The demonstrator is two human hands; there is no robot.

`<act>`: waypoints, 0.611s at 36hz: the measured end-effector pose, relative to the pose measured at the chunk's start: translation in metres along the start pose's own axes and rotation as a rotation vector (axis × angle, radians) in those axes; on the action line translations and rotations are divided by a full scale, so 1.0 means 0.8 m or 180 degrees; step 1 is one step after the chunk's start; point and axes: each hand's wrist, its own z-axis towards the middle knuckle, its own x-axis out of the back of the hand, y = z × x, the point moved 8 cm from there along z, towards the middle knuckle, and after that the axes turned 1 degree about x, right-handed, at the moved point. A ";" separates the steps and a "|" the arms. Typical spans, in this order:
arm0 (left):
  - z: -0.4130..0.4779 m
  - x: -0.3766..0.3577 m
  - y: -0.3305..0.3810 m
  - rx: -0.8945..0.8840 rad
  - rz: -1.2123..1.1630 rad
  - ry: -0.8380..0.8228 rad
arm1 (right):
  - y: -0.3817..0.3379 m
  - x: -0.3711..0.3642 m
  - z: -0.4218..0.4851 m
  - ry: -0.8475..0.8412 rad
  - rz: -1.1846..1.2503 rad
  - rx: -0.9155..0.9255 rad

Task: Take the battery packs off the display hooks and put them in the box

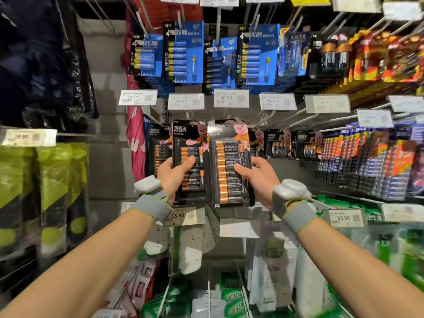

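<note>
Dim store light; centre fairly sharp; edges blurred, fisheye-warped; glare on price tags [185,101]; top corners dark.

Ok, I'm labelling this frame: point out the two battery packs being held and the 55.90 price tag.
left battery pack [191,143]: head view, blister above the thumb.
right battery pack [227,187]: head view, middle batteries.
55.90 price tag [181,216]: head view, printed price.

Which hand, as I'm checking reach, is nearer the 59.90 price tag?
Right. The right hand, gripping a Duracell battery pack, sits up and left of the 59.90 price tag; the left hand, gripping a second Duracell pack, is farther left, past both packs.
</note>
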 end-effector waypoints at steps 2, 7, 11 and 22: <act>0.000 0.001 0.001 0.0008 -0.0028 -0.0027 | -0.004 0.001 -0.001 0.0017 -0.0073 0.0040; 0.004 0.005 -0.001 0.0015 -0.0022 0.0040 | -0.008 0.000 -0.010 -0.0056 -0.0013 0.0072; 0.005 0.012 -0.004 0.0063 0.0025 0.0077 | -0.015 -0.004 -0.013 -0.0042 0.0037 0.0146; 0.000 0.012 -0.002 0.0081 0.0069 0.0128 | -0.010 -0.006 0.012 0.0173 0.0002 0.0008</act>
